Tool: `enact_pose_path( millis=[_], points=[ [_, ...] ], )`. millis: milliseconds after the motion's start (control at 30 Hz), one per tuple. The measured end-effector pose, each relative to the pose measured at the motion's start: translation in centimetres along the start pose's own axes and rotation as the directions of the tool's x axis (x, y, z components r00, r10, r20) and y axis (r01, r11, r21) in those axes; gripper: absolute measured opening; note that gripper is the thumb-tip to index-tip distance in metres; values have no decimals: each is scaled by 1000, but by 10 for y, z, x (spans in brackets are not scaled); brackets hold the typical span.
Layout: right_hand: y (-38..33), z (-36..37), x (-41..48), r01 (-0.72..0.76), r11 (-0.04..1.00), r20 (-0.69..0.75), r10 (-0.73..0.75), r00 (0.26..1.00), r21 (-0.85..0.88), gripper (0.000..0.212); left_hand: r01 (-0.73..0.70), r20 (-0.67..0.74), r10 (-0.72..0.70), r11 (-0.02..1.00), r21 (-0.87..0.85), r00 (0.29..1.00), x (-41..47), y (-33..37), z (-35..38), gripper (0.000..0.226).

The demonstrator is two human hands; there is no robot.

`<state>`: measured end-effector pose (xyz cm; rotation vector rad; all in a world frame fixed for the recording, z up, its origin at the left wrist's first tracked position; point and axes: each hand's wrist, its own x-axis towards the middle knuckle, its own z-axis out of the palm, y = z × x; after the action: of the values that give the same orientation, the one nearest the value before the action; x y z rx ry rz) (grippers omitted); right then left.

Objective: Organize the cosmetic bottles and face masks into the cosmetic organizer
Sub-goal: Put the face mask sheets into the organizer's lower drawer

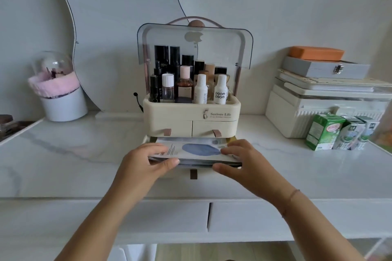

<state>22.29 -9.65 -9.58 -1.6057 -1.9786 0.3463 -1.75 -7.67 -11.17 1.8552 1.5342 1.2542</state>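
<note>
Two hands are on the job here: your left hand (146, 161) and right hand (239, 160) each pinch one short end of a flat stack of white foil face-mask sachets with a blue oval print (197, 151), thumbs at the near edge and fingers laid over the top. The stack lies over the pulled-out bottom drawer (194, 172) of the cream plastic cosmetic organizer with the raised smoky clear lid (192, 115), which stands at the middle of the white marble-look table (74, 154), towards its back edge. Whether the sachets already rest on the drawer floor I cannot tell; your hands hide the sides.

Expect the sachets to be light, thin and floppy, with slick foil faces that slide over one another. A one-sided grip would probably let the stack fan out or sag in the middle, so keeping a hand at each end, pressing top against bottom, looks like the sound hold. Ease them down level so that no corner catches on the drawer's front lip or under the two small upper drawers with brown pull tabs (192, 128).

The upper tray already holds the dark and white cosmetic bottles (186, 82), standing upright and close-packed. They are top-heavy and could rattle or tip if the organizer gets shoved, so close the drawer gently by its brown tab (193, 174).
</note>
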Motion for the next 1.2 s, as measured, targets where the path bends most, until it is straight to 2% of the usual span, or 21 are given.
enact_pose_path(
  millis=[133,233,267,333,400,500,600,767,867,933,1000,1067,1133,1200],
  points=[
    [5,4,18,29,984,-9,-32,999,-176,44,-34,44,30,995,96,999,18,-6,-2,36],
    [15,10,24,65,929,-47,-88,995,-364,41,-68,103,43,965,251,994,24,-11,0,39],
    [18,14,24,70,904,-50,-100,994,-421,47,-101,93,72,930,353,993,22,-13,2,37],
    [22,22,20,80,891,-65,-122,990,-448,63,-181,48,194,761,623,980,18,-15,8,40],
    [23,31,13,106,903,-119,-170,978,-417,58,-210,44,255,672,710,966,12,-17,15,48],
    [23,43,3,167,922,-258,-265,929,-349,34,-353,97,379,698,622,920,0,-23,29,47],
    [27,56,-3,191,920,-264,-290,920,-343,33,-419,113,434,720,553,894,-12,-31,40,46],
    [29,62,4,135,921,-242,-234,942,-364,32,-403,101,419,736,543,902,-10,-34,43,32],
    [29,63,6,148,930,-294,-253,922,-338,30,-386,69,419,744,545,905,-7,-29,41,29],
    [36,62,5,111,944,-379,-230,896,-310,33,-360,9,424,757,544,906,-5,-35,40,30],
    [43,60,4,16,979,-454,-108,885,-202,53,-275,-103,379,809,520,920,-5,-47,40,41],
    [42,55,4,-56,998,-399,68,915,41,81,-125,-205,203,932,339,957,-9,-49,39,65],
    [38,51,7,-152,958,-274,218,937,242,94,91,-179,-68,988,123,981,-8,-46,37,85],
    [38,49,12,-208,922,-219,288,932,328,96,221,-147,-214,975,35,966,3,-54,35,85]
  ],
)
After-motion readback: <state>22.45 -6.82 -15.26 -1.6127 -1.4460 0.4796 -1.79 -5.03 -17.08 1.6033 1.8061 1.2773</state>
